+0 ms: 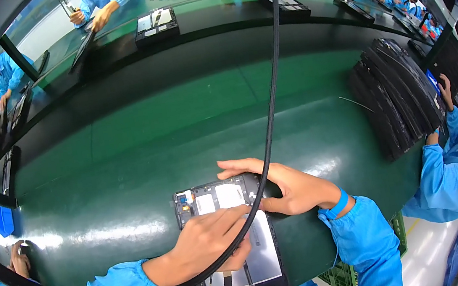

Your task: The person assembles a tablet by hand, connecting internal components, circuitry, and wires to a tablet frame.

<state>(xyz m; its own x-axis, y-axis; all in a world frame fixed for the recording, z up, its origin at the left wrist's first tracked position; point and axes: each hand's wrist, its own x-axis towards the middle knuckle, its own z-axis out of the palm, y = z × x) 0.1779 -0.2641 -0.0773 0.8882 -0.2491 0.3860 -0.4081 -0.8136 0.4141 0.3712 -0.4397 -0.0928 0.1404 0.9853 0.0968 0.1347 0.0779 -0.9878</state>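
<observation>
An opened tablet chassis [243, 272] with silver shielding and a black frame lies on the green conveyor belt [126, 177] right in front of me. My left hand [209, 245] rests flat on its middle, index finger pointing toward the upper right part. My right hand [283, 185] grips the tablet's upper right corner, thumb stretched along the top edge. Both sleeves are bright blue, and a blue band circles my right wrist.
A black cable [271, 106] hangs across the view in front of the hands. A stack of black panels [395, 93] leans at the right beside a co-worker in blue [449, 174]. More tablet chassis [156, 25] and workers sit along the far belt. A blue bin [1, 219] is at left.
</observation>
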